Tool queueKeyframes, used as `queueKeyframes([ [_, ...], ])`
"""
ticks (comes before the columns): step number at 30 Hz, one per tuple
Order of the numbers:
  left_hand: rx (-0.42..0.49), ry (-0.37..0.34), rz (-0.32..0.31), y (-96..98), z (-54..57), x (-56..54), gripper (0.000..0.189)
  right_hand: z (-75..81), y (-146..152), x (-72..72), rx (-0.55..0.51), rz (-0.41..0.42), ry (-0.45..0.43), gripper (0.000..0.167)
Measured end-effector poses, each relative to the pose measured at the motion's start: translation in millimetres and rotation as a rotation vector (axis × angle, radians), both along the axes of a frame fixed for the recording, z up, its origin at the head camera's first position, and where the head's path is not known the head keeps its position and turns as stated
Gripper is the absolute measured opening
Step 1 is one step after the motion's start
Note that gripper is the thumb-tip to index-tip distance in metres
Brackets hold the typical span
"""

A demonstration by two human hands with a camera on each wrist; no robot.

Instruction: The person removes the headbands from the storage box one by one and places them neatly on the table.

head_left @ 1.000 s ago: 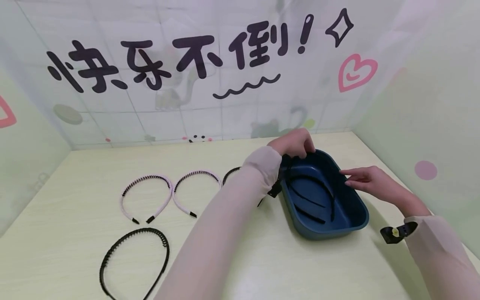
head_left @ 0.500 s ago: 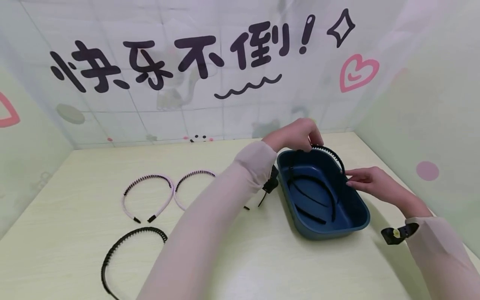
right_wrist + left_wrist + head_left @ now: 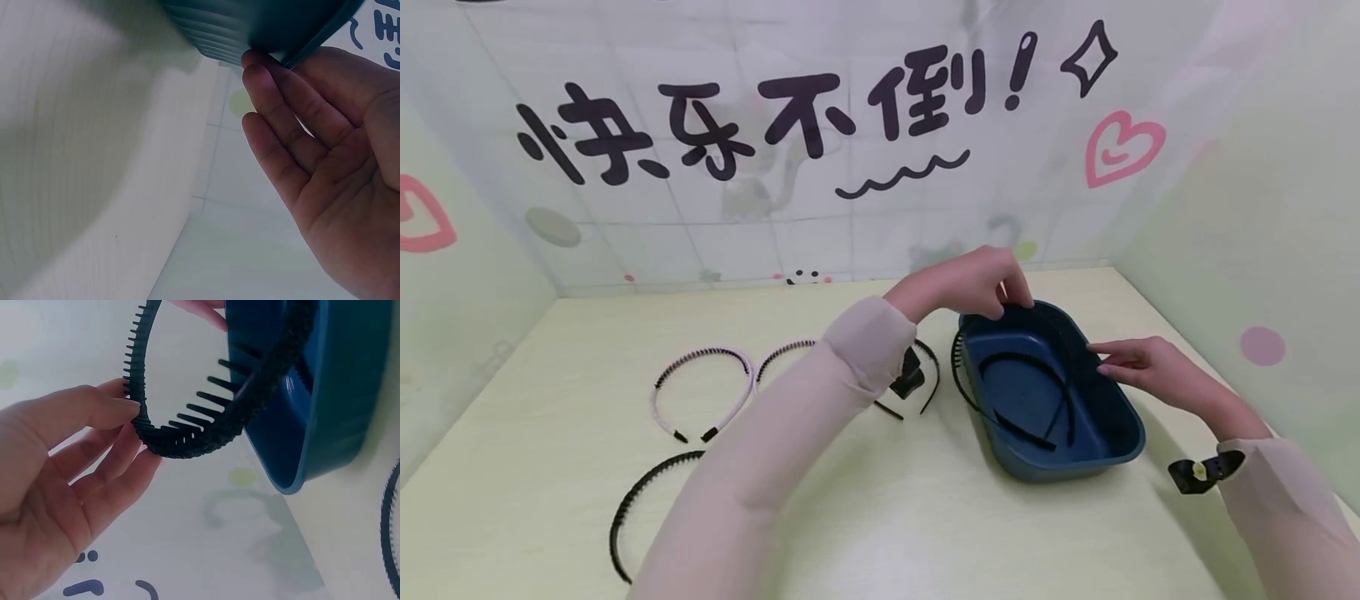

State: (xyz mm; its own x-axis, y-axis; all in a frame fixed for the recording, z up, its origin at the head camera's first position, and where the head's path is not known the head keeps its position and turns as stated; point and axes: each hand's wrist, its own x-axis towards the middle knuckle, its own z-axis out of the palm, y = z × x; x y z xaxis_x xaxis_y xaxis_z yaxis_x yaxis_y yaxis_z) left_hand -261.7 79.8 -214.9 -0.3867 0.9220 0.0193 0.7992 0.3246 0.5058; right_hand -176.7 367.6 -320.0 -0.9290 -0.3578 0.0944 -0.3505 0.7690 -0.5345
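Observation:
My left hand [image 3: 977,279] is above the back rim of a dark blue plastic bin [image 3: 1045,475], pinching a black toothed headband [image 3: 237,406] between thumb and fingers. The held headband hangs tilted over the bin's left side, its teeth plain in the left wrist view. A second black headband [image 3: 1030,358] lies inside the bin. At the bin's right rim is my right hand [image 3: 1157,371], its fingers fairly straight and fingertips touching the rim. In the right wrist view the bin wall hides part of that hand's fingertips.
A pink headband with black teeth [image 3: 750,379] lies on the table [image 3: 880,517]. Another pink one [image 3: 782,348] and two black headbands, one farther back [image 3: 934,367] and one nearer [image 3: 617,525], are partly behind my left arm. Printed walls enclose the table.
My left hand lifted a black headband at the bin's back rim, then shifted slightly left, turning it over the bin's left side. My right hand stays at the right rim.

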Motion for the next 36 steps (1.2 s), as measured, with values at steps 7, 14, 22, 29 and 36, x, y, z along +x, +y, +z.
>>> queueKeyframes([
  [7,-0.041,0.002,0.018,-26.1,2.0,12.9,0.044,-1.5,-2,1.8,0.002,0.004,-0.001,0.036],
  [14,-0.034,-0.016,0.030,-50.9,-2.9,13.7,0.043,-3.0,-2,3.3,0.006,0.001,0.015,0.036],
  [22,-0.056,-0.060,0.116,-87.2,-17.7,15.5,0.046,-0.3,-1,4.4,0.011,-0.006,0.022,0.036],
  [29,-0.076,-0.065,0.153,-117.0,-34.8,16.6,0.042,0.8,2,3.8,0.024,-0.010,0.045,0.036],
  [36,-0.102,-0.070,0.193,-140.4,-49.4,23.4,0.042,-2.4,2,3.0,0.008,-0.015,0.024,0.037],
])
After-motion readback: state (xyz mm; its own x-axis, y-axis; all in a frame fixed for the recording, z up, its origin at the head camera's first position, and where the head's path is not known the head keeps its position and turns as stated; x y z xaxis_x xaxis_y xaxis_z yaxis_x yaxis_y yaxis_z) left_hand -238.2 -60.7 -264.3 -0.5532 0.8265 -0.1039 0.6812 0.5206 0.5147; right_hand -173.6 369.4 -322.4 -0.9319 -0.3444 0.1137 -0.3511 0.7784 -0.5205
